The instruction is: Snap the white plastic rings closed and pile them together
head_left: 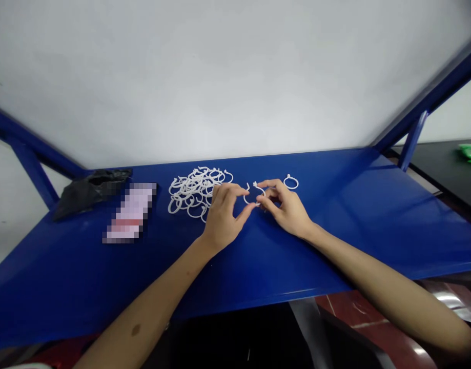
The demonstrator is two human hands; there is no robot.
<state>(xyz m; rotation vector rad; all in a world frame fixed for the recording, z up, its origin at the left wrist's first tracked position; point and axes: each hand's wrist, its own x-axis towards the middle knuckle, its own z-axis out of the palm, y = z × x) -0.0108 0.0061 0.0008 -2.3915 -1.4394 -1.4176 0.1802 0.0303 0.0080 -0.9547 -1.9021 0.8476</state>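
Holding a white ring (261, 189), pixelated rectangle (132, 209) unreadable.

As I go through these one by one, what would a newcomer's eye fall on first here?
Probably the white ring pile on the blue table, left of the left hand. Next, the open ring between that hand and the right hand, near the centre. A pixelated item stands out farther left.
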